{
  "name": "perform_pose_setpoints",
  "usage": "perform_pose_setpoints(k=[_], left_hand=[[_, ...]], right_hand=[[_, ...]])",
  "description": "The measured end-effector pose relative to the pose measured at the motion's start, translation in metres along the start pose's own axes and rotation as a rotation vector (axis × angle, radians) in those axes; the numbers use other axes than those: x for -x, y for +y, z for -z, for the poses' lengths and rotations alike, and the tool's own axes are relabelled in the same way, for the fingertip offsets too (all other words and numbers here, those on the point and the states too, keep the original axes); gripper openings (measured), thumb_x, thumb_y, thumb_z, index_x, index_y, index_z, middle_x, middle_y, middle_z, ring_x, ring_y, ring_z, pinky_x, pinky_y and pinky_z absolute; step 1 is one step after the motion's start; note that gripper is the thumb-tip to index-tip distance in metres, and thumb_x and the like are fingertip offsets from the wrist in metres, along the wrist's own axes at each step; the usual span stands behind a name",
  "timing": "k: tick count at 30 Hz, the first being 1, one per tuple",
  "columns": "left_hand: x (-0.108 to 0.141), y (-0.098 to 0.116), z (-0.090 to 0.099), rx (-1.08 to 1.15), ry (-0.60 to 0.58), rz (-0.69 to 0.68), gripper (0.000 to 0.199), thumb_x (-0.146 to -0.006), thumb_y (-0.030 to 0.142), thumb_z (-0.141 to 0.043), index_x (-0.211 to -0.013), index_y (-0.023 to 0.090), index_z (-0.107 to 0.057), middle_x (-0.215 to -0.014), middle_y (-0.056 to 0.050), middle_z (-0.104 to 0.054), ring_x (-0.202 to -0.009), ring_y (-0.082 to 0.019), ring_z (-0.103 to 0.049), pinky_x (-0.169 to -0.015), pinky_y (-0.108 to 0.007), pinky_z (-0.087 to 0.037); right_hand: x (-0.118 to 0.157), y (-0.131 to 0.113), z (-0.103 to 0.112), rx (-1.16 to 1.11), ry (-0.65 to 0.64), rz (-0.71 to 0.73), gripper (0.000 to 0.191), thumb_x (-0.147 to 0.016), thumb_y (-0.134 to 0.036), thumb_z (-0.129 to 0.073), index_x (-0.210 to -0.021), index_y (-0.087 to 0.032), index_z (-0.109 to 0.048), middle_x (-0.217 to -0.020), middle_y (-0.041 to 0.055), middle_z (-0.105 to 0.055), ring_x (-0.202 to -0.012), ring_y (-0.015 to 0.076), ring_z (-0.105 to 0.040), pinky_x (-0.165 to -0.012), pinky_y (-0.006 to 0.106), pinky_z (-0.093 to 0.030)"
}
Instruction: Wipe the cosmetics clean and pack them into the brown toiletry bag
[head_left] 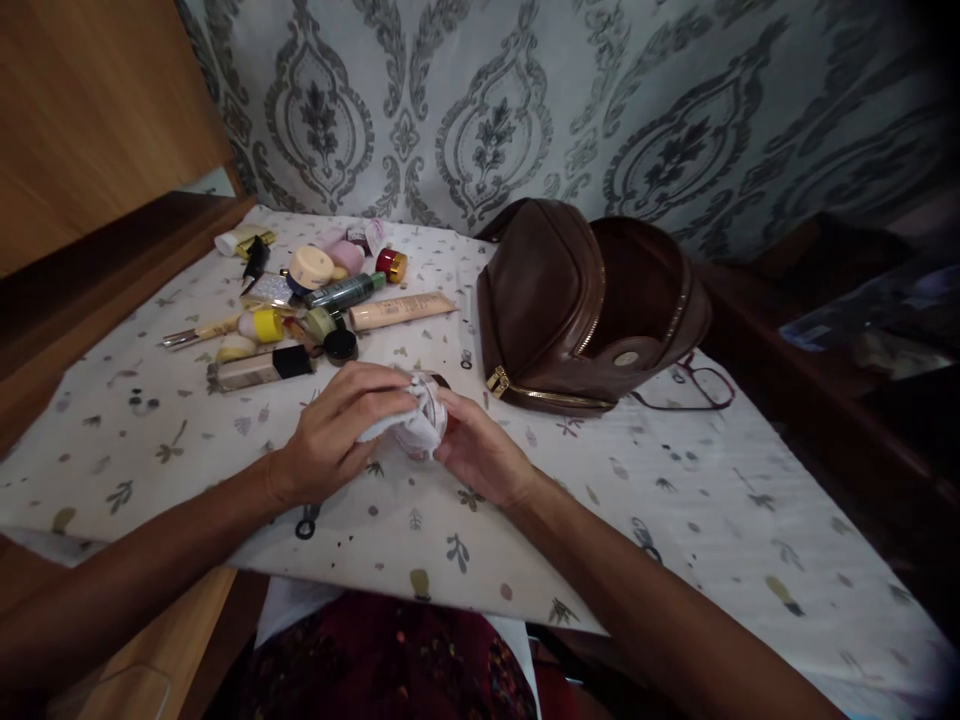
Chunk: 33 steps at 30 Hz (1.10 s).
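My left hand (pixel 337 425) is closed on a crumpled white wipe (pixel 416 420) above the front middle of the cloth. The wipe lies over a small round object, mostly hidden, which my right hand (pixel 484 450) grips from the right side. A brownish edge of that object shows behind the wipe; its kind I cannot make out. Just beyond my left hand are a round black lid (pixel 340 346) and a foundation bottle (pixel 259 370) with a black cap, lying on its side. A peach squeeze tube (pixel 405 310) lies farther back.
An unzipped brown leather bag (pixel 536 300) stands at the back right, with glasses (pixel 694 395) beside it. Several cosmetics, including a cream jar (pixel 311 268) and a red jar (pixel 390 264), cluster at the back left. Patterned cloth (pixel 457 550) covers the table.
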<state>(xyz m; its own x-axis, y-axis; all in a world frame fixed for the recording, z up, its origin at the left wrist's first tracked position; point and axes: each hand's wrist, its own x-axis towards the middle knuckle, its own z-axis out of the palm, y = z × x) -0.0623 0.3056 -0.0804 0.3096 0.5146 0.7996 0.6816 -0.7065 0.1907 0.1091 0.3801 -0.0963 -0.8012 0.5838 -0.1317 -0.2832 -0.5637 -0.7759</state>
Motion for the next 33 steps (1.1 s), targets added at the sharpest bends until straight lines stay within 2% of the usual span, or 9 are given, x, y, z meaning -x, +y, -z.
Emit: perform_pose_setpoints(k=[6, 12, 18, 26, 33], left_hand=[[0.0015, -0.0050, -0.0004, -0.085, 0.009, 0.166, 0.022, -0.093, 0.009, -0.056, -0.113, 0.015, -0.061, -0.109, -0.011, -0.065, -0.102, -0.019, -0.063, -0.088, -0.033, -0.053], [0.0019, -0.0089, -0.0015, -0.082, -0.066, 0.223, 0.016, -0.095, 0.013, -0.054, -0.110, 0.014, -0.060, -0.092, -0.006, -0.065, -0.086, -0.015, -0.063, -0.077, -0.026, -0.053], [0.0047, -0.0051, -0.0042, -0.073, -0.079, 0.169, 0.021, -0.095, 0.013, -0.054, -0.116, 0.016, -0.058, -0.098, -0.006, -0.066, -0.090, -0.016, -0.065, -0.081, -0.027, -0.055], [0.0073, -0.0013, -0.0040, -0.123, -0.068, 0.037, 0.031, -0.093, 0.009, -0.055, -0.123, 0.014, -0.057, -0.111, -0.013, -0.065, -0.102, -0.020, -0.064, -0.086, -0.032, -0.057], [0.0037, 0.0002, -0.0004, -0.150, 0.003, 0.060, 0.037, -0.093, 0.009, -0.053, -0.129, 0.018, -0.058, -0.114, -0.011, -0.063, -0.106, -0.019, -0.063, -0.090, -0.032, -0.055]], right_hand=[[0.0007, -0.0010, 0.0032, 0.015, -0.026, 0.020, 0.031, -0.073, -0.046, -0.077, -0.086, -0.019, -0.069, -0.074, 0.0003, -0.059, -0.070, 0.0136, -0.052, -0.061, 0.024, -0.046], [0.0015, -0.0062, 0.0035, -0.047, 0.002, 0.090, 0.028, -0.072, -0.042, -0.080, -0.089, -0.021, -0.072, -0.085, 0.0017, -0.067, -0.077, 0.0147, -0.058, -0.068, 0.027, -0.050], [-0.0009, -0.0045, 0.0065, -0.072, 0.047, 0.169, 0.031, -0.072, -0.042, -0.082, -0.096, -0.025, -0.072, -0.094, 0.0004, -0.070, -0.088, 0.0156, -0.062, -0.076, 0.028, -0.053], [-0.0012, -0.0045, 0.0038, 0.023, 0.105, 0.179, 0.040, -0.070, -0.044, -0.085, -0.101, -0.024, -0.070, -0.105, 0.0023, -0.070, -0.097, 0.0184, -0.064, -0.086, 0.032, -0.054], [-0.0015, 0.0029, 0.0064, 0.222, 0.075, 0.168, 0.060, -0.058, -0.041, -0.091, -0.110, -0.022, -0.066, -0.109, 0.0042, -0.068, -0.101, 0.0196, -0.063, -0.082, 0.030, -0.055]])
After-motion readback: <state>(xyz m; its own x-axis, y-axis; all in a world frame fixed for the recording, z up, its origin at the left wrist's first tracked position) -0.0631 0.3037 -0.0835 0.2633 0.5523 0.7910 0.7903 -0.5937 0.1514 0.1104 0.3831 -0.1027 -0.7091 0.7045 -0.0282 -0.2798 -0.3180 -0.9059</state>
